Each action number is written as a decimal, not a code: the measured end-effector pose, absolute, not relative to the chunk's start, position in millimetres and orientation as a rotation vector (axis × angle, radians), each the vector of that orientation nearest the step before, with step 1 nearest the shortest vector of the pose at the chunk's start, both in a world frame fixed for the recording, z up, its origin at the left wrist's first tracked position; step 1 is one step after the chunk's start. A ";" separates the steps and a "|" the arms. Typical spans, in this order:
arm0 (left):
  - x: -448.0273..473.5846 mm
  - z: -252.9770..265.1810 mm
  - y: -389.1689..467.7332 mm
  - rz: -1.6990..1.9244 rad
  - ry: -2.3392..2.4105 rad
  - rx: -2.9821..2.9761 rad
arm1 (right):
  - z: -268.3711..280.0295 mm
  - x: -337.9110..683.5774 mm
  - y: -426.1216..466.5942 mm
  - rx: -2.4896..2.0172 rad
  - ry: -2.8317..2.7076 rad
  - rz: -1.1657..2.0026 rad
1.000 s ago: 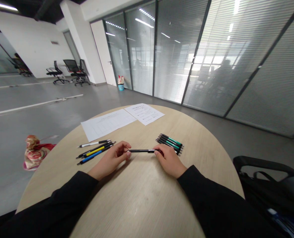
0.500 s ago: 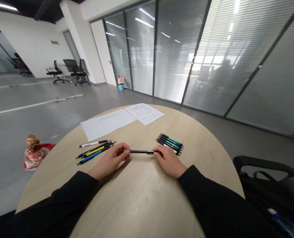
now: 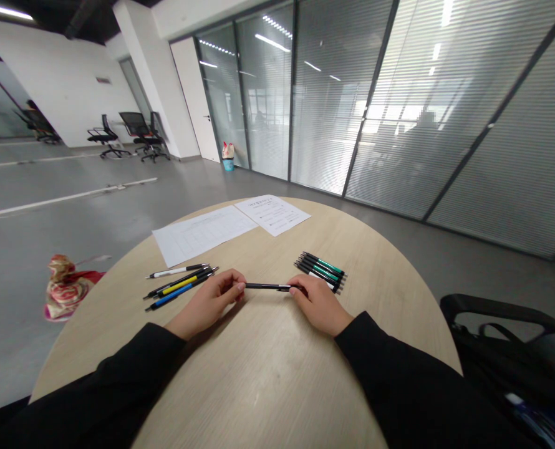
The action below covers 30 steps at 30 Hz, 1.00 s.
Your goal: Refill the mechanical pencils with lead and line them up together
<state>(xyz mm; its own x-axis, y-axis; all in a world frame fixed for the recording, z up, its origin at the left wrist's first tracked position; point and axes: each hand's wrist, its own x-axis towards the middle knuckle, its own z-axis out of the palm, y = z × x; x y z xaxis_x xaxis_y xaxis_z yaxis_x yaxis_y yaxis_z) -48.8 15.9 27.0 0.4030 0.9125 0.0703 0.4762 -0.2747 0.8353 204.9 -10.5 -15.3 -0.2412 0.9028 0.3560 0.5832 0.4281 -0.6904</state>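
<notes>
Black pen (image 3: 268, 287) is gripped over the table (image 3: 263, 380) by closed fingers (image 3: 238, 289) of left hand (image 3: 211, 304) and right hand (image 3: 320, 304).

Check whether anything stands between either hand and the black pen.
Nothing visible does: the left hand and right hand hold the black pen near opposite ends. The row of pens lies just beyond the right hand.

Black-sleeved arms (image 3: 123, 368) cross the worktop (image 3: 268, 368)'s left and right edges, left grip (image 3: 212, 300) and right grip (image 3: 318, 304) apart, thumbs pinched against bent fingers.
</notes>
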 end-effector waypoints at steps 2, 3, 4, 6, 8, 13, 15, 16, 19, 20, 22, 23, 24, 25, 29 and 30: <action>-48.9 27.7 15.8 0.725 1.198 1.920 | -15.6 204.8 -10.4 -1.250 -1.937 0.549; -49.1 27.8 15.8 0.725 1.199 1.926 | -15.5 204.8 -10.5 -1.247 -1.934 0.546; -49.2 27.7 15.9 0.726 1.198 1.929 | -15.5 204.8 -10.5 -1.245 -1.931 0.541; -49.4 27.4 16.2 0.725 1.191 1.924 | -15.3 205.1 -10.6 -1.242 -1.925 0.532; -49.4 27.4 16.3 0.721 1.192 1.918 | -15.2 205.5 -10.4 -1.239 -1.923 0.529; -48.9 29.2 15.7 0.706 1.205 1.922 | -14.2 206.0 -10.2 -1.238 -1.914 0.524; -48.8 29.6 15.4 0.703 1.205 1.929 | -13.8 205.9 -10.4 -1.235 -1.912 0.521; -48.8 29.7 15.3 0.704 1.207 1.934 | -13.9 205.9 -10.5 -1.234 -1.912 0.519; -48.8 29.9 14.8 0.710 1.210 1.943 | -14.9 206.1 -10.5 -1.231 -1.908 0.511; -48.8 29.8 14.6 0.713 1.208 1.943 | -15.2 206.1 -10.4 -1.232 -1.905 0.509; -49.0 29.2 14.7 0.720 1.202 1.937 | -15.2 206.1 -10.5 -1.236 -1.896 0.507; -49.2 28.5 15.0 0.721 1.199 1.934 | -14.9 206.1 -10.6 -1.238 -1.892 0.507; -49.4 27.6 15.4 0.724 1.197 1.930 | -14.3 205.9 -10.7 -1.241 -1.889 0.504; -49.8 26.5 15.8 0.725 1.193 1.927 | -13.6 205.7 -10.9 -1.242 -1.886 0.500; -51.1 24.0 17.0 0.727 1.161 1.912 | -12.0 205.2 -11.0 -1.243 -1.881 0.492; -51.3 24.3 16.9 0.724 1.159 1.911 | -12.3 205.3 -10.7 -1.243 -1.880 0.491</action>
<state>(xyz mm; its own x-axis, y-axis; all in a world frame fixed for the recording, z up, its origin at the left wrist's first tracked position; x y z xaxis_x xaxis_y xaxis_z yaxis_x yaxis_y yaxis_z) -51.3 16.9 24.3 0.4242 0.9024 0.0752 0.4635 -0.2877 0.8381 205.3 -10.7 -12.3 -0.1859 0.8916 0.4129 0.5763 0.4393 -0.6892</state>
